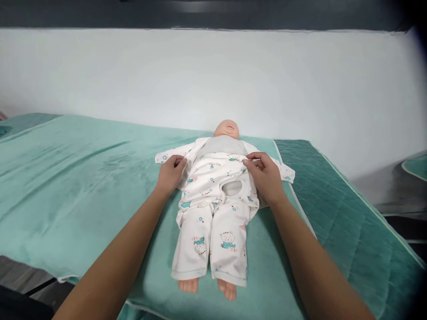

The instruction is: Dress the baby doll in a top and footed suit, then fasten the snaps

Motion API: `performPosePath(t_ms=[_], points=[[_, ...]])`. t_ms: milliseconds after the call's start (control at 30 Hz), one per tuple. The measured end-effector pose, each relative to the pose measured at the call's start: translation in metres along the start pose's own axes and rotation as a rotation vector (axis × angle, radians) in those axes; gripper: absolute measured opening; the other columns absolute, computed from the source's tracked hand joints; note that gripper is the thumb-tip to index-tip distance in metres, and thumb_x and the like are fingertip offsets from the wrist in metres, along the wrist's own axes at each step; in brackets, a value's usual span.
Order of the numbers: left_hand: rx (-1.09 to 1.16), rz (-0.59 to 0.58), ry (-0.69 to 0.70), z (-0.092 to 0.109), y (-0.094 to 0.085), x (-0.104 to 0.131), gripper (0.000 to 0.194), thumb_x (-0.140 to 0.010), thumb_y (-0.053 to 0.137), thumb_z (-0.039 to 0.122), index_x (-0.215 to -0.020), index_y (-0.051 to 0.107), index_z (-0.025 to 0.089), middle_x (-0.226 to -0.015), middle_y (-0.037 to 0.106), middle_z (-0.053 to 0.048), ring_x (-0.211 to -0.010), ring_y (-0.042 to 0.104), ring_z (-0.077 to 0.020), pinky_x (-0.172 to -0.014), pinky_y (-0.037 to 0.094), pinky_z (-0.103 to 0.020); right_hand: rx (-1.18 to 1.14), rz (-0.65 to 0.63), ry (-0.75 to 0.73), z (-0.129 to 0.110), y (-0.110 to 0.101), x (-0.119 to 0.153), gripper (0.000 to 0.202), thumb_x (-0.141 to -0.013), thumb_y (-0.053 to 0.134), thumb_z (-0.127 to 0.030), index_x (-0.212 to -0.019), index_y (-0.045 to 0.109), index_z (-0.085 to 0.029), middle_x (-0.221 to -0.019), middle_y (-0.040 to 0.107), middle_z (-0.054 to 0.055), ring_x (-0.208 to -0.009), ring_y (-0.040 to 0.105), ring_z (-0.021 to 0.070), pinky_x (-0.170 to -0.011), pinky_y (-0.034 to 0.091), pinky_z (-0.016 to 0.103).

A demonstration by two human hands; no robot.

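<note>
A baby doll [227,129] lies on its back, head away from me and bare feet toward me. It wears printed white trousers [228,240] pulled high over the belly, with an oval opening at the crotch. The printed white jacket [191,155] lies open at the front, sleeves spread to both sides, over a grey torso. My left hand [173,171] pinches white cloth at the doll's side, on the left of the view. My right hand [265,173] pinches the trousers' waist edge on the right, thumb and forefinger together.
A light green sheet [83,178] covers the bed under the doll. To the right lies a darker green quilted cover [340,213]. Behind the bed stands a white wall [167,75]. Grey floor [23,275] shows at the lower left.
</note>
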State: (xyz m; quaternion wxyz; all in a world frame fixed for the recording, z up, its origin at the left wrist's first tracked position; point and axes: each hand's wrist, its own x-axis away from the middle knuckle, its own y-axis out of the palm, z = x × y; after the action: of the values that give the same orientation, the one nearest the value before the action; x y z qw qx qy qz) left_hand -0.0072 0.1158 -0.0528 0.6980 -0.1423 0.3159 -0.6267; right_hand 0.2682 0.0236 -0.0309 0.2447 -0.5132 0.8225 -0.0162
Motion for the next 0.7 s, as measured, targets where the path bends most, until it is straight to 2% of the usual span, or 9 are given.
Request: performPosePath(t_ms=[67, 167, 233, 333, 400, 467, 567, 700], points=[[0.077, 0.066, -0.034, -0.002, -0.002, -0.001, 0.032, -0.086, 0.054, 0.047, -0.097, 0.068, 0.021, -0.081, 0.068, -0.002, -0.074, 0.06, -0.018, -0.069, 0.044, -0.028, 0.078, 0.101, -0.027, 0.002, -0.006, -0.004, 0.02, -0.085, 0.06, -0.041, -0.095, 0.063, -0.024, -0.087, 0.065, 0.001, -0.074, 0.057, 0.0161, -0.068, 0.044, 0.029], [0.035, 0.131, -0.019, -0.004, -0.005, -0.004, 0.035, -0.088, 0.049, 0.047, -0.096, 0.069, 0.02, -0.094, 0.071, -0.005, -0.086, 0.061, -0.02, -0.075, 0.043, -0.029, 0.366, 0.191, 0.027, 0.012, -0.018, -0.01, 0.018, -0.084, 0.059, -0.039, -0.092, 0.063, -0.023, -0.092, 0.068, 0.003, -0.078, 0.059, 0.0176, -0.071, 0.043, 0.031], [-0.088, 0.082, -0.021, -0.004, -0.009, -0.012, 0.037, -0.089, 0.045, 0.047, -0.093, 0.071, 0.02, -0.097, 0.072, -0.007, -0.09, 0.061, -0.0223, -0.076, 0.042, -0.03, 0.568, 0.124, 0.119, 0.021, -0.024, -0.012, 0.02, -0.083, 0.06, -0.041, -0.088, 0.062, -0.022, -0.088, 0.069, 0.004, -0.075, 0.059, 0.019, -0.068, 0.04, 0.032], [-0.205, -0.103, -0.072, -0.004, -0.017, -0.032, 0.042, -0.086, 0.047, 0.053, -0.079, 0.071, 0.019, -0.079, 0.07, -0.006, -0.075, 0.059, -0.0215, -0.064, 0.038, -0.03, 0.709, 0.011, 0.208, 0.033, -0.027, -0.012, 0.03, -0.082, 0.058, -0.052, -0.082, 0.063, -0.023, -0.086, 0.069, 0.005, -0.075, 0.057, 0.0213, -0.064, 0.035, 0.033], [-0.18, -0.232, -0.074, -0.004, -0.023, -0.044, 0.049, -0.083, 0.049, 0.06, -0.07, 0.07, 0.019, -0.067, 0.066, -0.004, -0.065, 0.056, -0.0191, -0.057, 0.034, -0.028, 0.649, -0.002, 0.218, 0.036, -0.025, -0.013, 0.032, -0.081, 0.059, -0.055, -0.081, 0.064, -0.023, -0.084, 0.069, 0.005, -0.075, 0.057, 0.0214, -0.065, 0.035, 0.034], [-0.133, -0.315, -0.044, -0.004, -0.025, -0.052, 0.05, -0.08, 0.052, 0.064, -0.066, 0.069, 0.018, -0.066, 0.065, -0.002, -0.064, 0.054, -0.0181, -0.055, 0.033, -0.027, 0.536, 0.01, 0.204, 0.035, -0.022, -0.014, 0.031, -0.08, 0.061, -0.053, -0.078, 0.064, -0.022, -0.079, 0.067, 0.004, -0.073, 0.056, 0.0206, -0.066, 0.036, 0.033], [-0.036, -0.363, -0.004, -0.004, -0.021, -0.05, 0.042, -0.075, 0.061, 0.06, -0.07, 0.07, 0.019, -0.073, 0.069, -0.001, -0.068, 0.056, -0.0179, -0.055, 0.035, -0.025, 0.379, 0.075, 0.186, 0.028, -0.017, -0.015, 0.03, -0.077, 0.066, -0.051, -0.072, 0.06, -0.022, -0.067, 0.06, 0.0, -0.063, 0.05, 0.0168, -0.06, 0.035, 0.031], [0.298, -0.349, -0.042, 0.0, -0.018, -0.038, 0.038, -0.074, 0.066, 0.057, -0.075, 0.064, 0.019, -0.079, 0.068, -0.002, -0.067, 0.054, -0.0152, -0.054, 0.038, -0.024, 0.049, 0.129, 0.348, 0.024, -0.021, -0.015, 0.038, -0.073, 0.071, -0.057, -0.072, 0.053, -0.024, -0.056, 0.045, -0.006, -0.049, 0.036, 0.0118, -0.047, 0.029, 0.028]])
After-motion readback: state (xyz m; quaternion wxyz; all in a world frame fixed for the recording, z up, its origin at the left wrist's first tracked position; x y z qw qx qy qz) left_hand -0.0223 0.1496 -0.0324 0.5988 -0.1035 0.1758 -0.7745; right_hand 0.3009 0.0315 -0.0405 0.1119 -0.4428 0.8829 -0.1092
